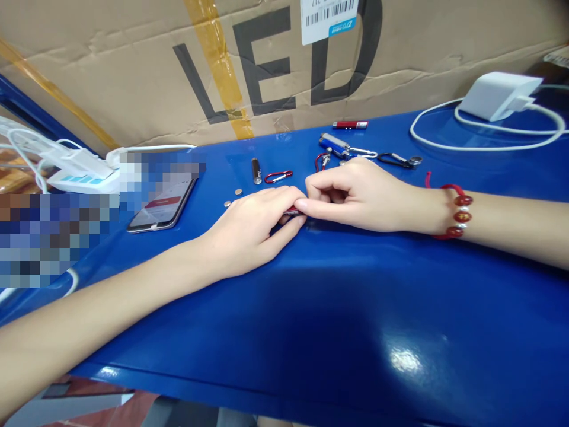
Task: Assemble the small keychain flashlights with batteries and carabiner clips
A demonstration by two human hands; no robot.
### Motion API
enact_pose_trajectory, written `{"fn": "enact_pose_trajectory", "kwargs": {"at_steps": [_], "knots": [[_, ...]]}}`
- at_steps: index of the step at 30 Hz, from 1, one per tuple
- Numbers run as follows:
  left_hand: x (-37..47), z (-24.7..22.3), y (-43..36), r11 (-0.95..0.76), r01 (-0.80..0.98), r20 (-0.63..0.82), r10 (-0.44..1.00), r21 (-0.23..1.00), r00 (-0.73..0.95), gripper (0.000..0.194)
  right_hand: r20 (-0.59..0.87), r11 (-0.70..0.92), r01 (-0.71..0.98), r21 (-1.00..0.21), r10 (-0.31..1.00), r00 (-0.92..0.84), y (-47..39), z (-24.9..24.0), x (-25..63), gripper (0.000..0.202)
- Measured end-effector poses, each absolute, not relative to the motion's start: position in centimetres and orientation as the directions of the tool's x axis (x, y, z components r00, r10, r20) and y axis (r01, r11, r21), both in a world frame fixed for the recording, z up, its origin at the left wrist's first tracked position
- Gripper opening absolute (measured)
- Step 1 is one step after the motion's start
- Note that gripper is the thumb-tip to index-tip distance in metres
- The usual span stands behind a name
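My left hand (249,228) is closed around a small red flashlight tube (292,210), of which only a sliver shows between the fingers. At its right end, the thumb and fingertips of my right hand (355,193) pinch together against it; whatever lies under those fingertips is hidden. Two button cells (239,192) lie just beyond my left hand. A short dark cylinder (256,171) and a red carabiner (278,177) rest behind the hands. Past my right hand are a blue flashlight (333,145), a black carabiner (395,159) with a round metal cap (415,161), and another red tube (350,125).
A phone (166,204) lies on the blue table (338,332) to the left, near a white power strip (84,178) with cables. A cardboard box (133,71) walls off the back. At the right rear stands a white charger (498,95) with a looped cord.
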State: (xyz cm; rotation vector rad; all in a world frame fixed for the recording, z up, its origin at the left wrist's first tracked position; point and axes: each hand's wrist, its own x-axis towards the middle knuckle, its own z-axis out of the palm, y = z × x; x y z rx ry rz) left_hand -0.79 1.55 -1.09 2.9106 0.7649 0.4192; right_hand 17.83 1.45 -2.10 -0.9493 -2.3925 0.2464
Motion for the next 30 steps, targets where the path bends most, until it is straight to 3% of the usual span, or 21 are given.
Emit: {"fn": "enact_pose_trajectory", "kwargs": {"at_steps": [24,30], "knots": [[-0.66,-1.15,1.53,-0.825,0.54,0.21,0.565,0.169,0.798,0.018,0.389,0.723,0.61,-0.324,0.689,-0.611,1.47,-2.13,17.85,0.04],[-0.48,-0.95,1.35,-0.837,0.533,0.208,0.547,0.121,0.811,0.016,0.385,0.708,0.619,-0.341,0.706,-0.595,1.26,-2.04,17.84,0.04]]}}
